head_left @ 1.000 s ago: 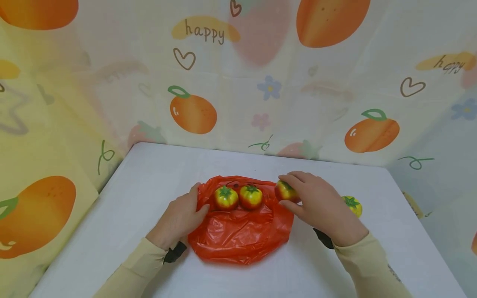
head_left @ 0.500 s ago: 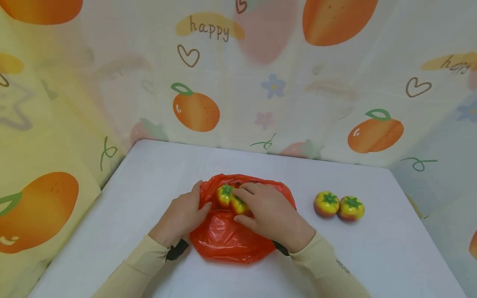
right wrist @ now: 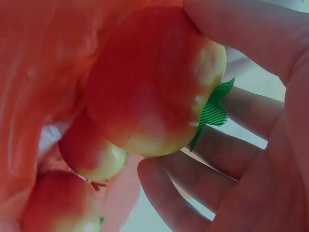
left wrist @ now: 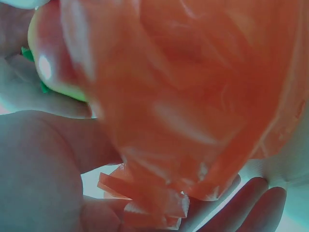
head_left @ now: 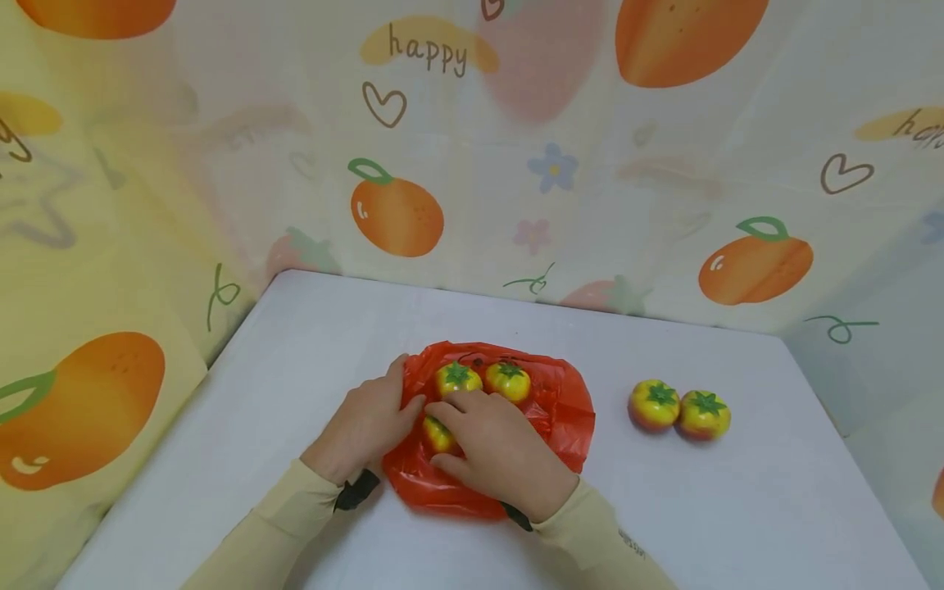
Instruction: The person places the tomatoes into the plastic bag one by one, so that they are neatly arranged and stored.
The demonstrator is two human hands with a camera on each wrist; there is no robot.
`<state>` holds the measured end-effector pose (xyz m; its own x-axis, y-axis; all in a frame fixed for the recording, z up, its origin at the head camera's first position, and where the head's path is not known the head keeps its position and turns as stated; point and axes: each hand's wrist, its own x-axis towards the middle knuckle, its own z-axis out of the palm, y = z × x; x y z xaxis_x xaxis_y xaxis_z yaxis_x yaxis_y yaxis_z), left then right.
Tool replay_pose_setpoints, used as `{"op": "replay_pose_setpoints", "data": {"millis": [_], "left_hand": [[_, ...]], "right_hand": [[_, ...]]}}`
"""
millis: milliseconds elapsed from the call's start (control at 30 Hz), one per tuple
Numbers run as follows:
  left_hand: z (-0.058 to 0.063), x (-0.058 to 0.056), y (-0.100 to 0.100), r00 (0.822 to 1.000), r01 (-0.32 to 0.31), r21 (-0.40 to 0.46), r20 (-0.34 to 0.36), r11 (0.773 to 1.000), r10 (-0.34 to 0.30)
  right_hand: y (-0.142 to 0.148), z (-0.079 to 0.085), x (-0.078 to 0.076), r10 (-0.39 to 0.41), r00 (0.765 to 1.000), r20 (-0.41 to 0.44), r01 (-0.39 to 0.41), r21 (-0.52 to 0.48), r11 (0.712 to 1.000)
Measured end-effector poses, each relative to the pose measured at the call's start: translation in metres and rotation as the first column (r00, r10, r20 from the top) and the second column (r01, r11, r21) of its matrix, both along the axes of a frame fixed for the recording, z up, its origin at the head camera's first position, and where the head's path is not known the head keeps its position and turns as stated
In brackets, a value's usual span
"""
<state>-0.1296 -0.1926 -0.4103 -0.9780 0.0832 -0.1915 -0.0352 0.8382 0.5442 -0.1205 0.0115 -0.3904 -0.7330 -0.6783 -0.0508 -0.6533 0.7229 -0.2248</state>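
A red plastic bag (head_left: 575, 401) lies spread with its mouth open. My left hand (head_left: 366, 426) grips its left edge; in the left wrist view the crumpled film (left wrist: 154, 203) runs between thumb and fingers. With my right hand (head_left: 497, 447) I hold a yellow-red toy tomato (head_left: 440, 436) low over the bag's front left part. The right wrist view shows thumb and fingers around this tomato (right wrist: 154, 87), its green cloth leaf towards the palm. Behind it, two similar tomatoes, a left one (head_left: 457, 377) and a right one (head_left: 509, 382), sit within the bag's opening.
Two more toy tomatoes, a left one (head_left: 654, 405) and a right one (head_left: 705, 415), stand side by side on the white table (head_left: 664, 516), right of the bag. A fruit-printed curtain (head_left: 472, 205) hangs along the table's back and left sides.
My right hand has carried its tomato leftward from the bag's right edge to the front left part of the bag. The left hand keeps its place at the bag's edge. The view shifts slightly.
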Motion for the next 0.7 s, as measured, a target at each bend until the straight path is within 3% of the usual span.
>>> {"op": "replay_pose_setpoints", "data": {"millis": [700], "left_hand": [[0.003,0.001,0.003,0.999,-0.011,0.025,0.032,1.0,0.01]], "right_hand": [[-0.012,-0.018,0.007,0.063,0.997,-0.043,-0.062,0.024,0.998]]}}
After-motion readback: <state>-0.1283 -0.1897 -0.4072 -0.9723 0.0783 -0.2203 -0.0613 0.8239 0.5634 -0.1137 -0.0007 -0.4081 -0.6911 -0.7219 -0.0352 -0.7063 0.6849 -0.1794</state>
